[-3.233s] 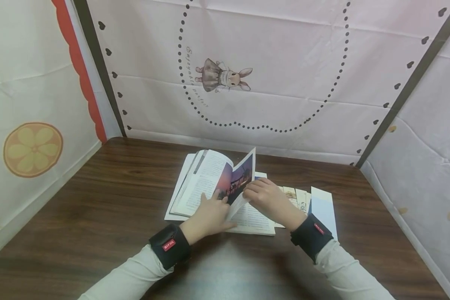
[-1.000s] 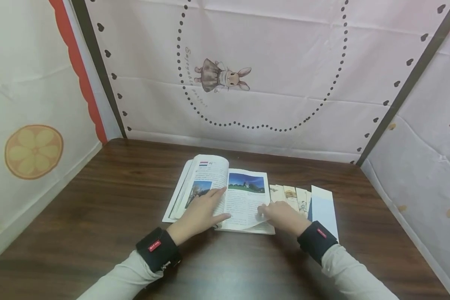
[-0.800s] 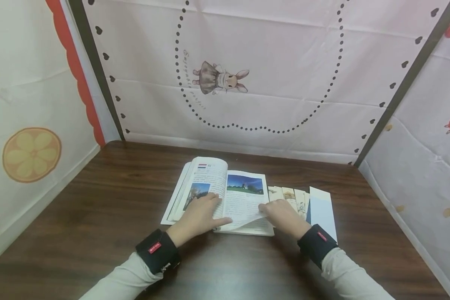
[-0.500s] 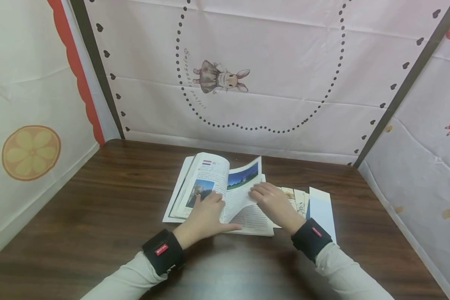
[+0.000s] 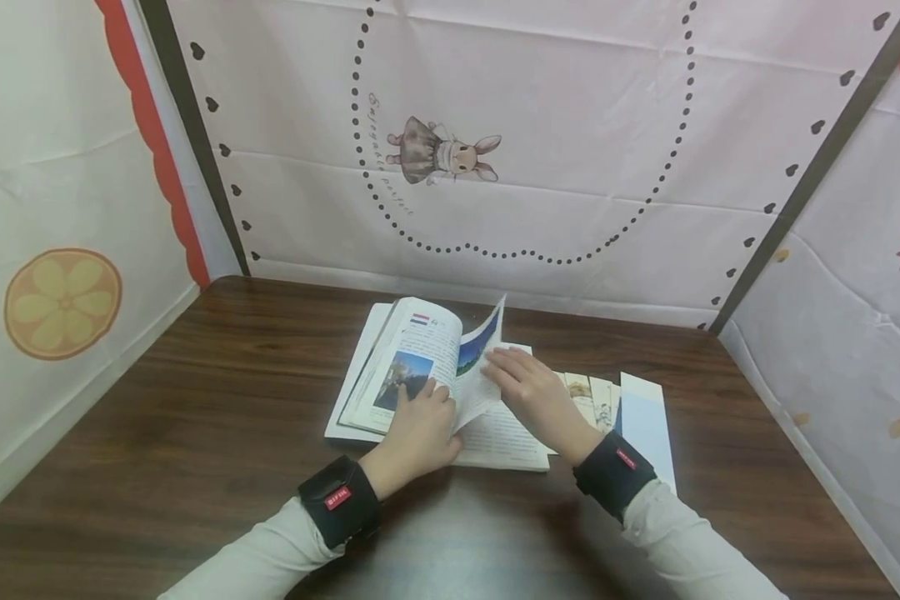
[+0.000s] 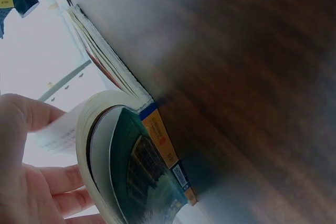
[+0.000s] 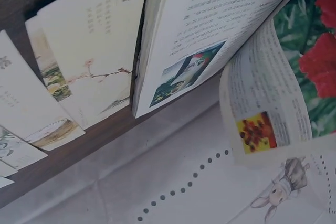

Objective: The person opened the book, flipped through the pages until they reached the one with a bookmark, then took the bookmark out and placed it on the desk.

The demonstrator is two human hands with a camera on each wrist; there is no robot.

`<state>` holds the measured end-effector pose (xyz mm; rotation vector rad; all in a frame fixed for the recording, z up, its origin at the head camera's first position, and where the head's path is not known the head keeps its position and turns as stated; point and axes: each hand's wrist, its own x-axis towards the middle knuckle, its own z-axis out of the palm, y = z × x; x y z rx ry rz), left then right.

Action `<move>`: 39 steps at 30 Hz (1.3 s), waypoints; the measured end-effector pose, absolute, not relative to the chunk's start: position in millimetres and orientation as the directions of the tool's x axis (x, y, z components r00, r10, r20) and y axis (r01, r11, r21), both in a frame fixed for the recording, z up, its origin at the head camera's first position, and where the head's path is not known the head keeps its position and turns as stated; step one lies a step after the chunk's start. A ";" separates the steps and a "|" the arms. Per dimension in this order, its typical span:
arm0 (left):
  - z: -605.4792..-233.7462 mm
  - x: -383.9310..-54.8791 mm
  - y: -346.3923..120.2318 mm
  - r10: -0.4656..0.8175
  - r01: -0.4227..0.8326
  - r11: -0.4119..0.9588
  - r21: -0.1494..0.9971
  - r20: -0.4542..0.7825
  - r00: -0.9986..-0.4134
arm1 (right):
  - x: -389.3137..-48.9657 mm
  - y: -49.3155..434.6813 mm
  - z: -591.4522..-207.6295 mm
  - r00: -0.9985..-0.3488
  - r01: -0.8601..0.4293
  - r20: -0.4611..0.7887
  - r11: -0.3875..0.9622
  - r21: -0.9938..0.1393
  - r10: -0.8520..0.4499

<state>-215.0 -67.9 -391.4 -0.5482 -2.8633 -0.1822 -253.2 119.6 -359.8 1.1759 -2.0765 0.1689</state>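
An open, thick paperback book (image 5: pixel 502 440) lies at mid-table, its left side showing a photo of a tree against blue sky. My left hand (image 5: pixel 412 433) rests on that left side near the gutter, fingers spread. In the left wrist view its thumb and fingers (image 6: pixel 65 179) lie against the curved pages, above an orange-and-blue spine (image 6: pixel 163 137). My right hand (image 5: pixel 536 400) holds the outer edge of a raised page (image 5: pixel 474 396), its thumb hidden. The right wrist view shows the curling page (image 7: pixel 262 82) with red flowers beyond, but no hand.
Right of the book lie several overlapping cream illustrated cards (image 7: pixel 89 51) and a pale blue card (image 5: pixel 645 417). A white cover or sheet (image 5: pixel 354 387) shows under the book's left side. The brown wooden table (image 5: pixel 217 417) is enclosed by printed fabric walls (image 5: pixel 570 108).
Earlier a windmill-photo page lay flat, with my right hand at its lower corner. That page has since been lifted and swung leftward by my right hand. My left hand has shifted slightly.
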 end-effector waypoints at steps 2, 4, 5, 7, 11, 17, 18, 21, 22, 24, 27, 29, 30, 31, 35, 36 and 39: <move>-389.5 -215.0 -68.9 0.329 0.363 0.926 0.106 0.250 -0.911 | -253.0 123.7 -359.6 -0.367 -0.781 0.656 0.602 0.168 -0.659; -387.8 -215.6 -71.9 0.290 0.342 0.925 0.167 0.273 -0.918 | -252.5 129.3 -359.7 -0.451 -0.769 0.627 0.633 0.089 -0.635; -386.8 -216.1 -74.1 0.264 0.329 0.919 0.219 0.281 -0.923 | -252.2 132.8 -360.5 -0.502 -0.754 0.595 0.654 0.053 -0.628; -384.9 -217.5 -79.4 0.203 0.296 0.897 0.329 0.288 -0.936 | -252.1 139.4 -363.2 -0.612 -0.717 0.487 0.697 -0.010 -0.623; -381.7 -219.6 -91.1 0.104 0.235 0.833 0.501 0.275 -0.956 | -252.2 151.5 -373.9 -0.753 -0.654 0.182 0.750 -0.099 -0.632; -380.1 -220.4 -104.7 0.019 0.208 0.769 0.605 0.303 -0.953 | -251.1 160.9 -392.1 -0.757 -0.622 -0.110 0.762 -0.182 -0.644; -380.4 -220.8 -106.7 0.015 0.213 0.761 0.613 0.312 -0.950 | -250.9 161.3 -394.1 -0.758 -0.616 -0.128 0.767 -0.180 -0.639; -382.8 -222.5 -112.2 0.040 0.270 0.766 0.583 0.376 -0.926 | -250.4 160.9 -397.1 -0.754 -0.623 -0.141 0.767 -0.156 -0.641; -383.7 -223.0 -113.8 0.054 0.288 0.775 0.563 0.395 -0.917 | -250.4 160.6 -397.3 -0.757 -0.620 -0.142 0.770 -0.152 -0.638; -386.1 -224.5 -116.2 0.089 0.313 0.799 0.513 0.414 -0.906 | -250.4 160.3 -396.4 -0.756 -0.622 -0.141 0.769 -0.150 -0.639; -389.3 -227.0 -117.5 0.151 0.320 0.860 0.397 0.401 -0.903 | -252.2 160.4 -395.7 -0.755 -0.619 -0.151 0.770 -0.152 -0.637; -390.8 -228.1 -117.3 0.226 0.345 0.894 0.286 0.378 -0.898 | -253.3 160.6 -394.7 -0.758 -0.608 -0.168 0.776 -0.168 -0.630; -391.2 -228.2 -116.8 0.279 0.375 0.899 0.225 0.365 -0.888 | -254.0 160.7 -394.5 -0.760 -0.602 -0.176 0.780 -0.173 -0.626; -391.6 -227.8 -116.2 0.340 0.412 0.896 0.166 0.341 -0.876 | -254.5 160.8 -393.9 -0.763 -0.593 -0.186 0.785 -0.177 -0.619; -391.8 -222.9 -112.3 0.574 0.591 0.807 0.013 0.220 -0.789 | -256.3 160.8 -391.9 -0.769 -0.576 -0.217 0.799 -0.172 -0.601; -391.6 -221.6 -111.0 0.603 0.613 0.790 0.000 0.184 -0.777 | -256.6 160.7 -391.5 -0.770 -0.574 -0.220 0.801 -0.172 -0.599; -388.6 -217.4 -106.9 0.610 0.615 0.788 -0.003 0.133 -0.781 | -257.5 159.8 -390.3 -0.768 -0.575 -0.223 0.800 -0.175 -0.601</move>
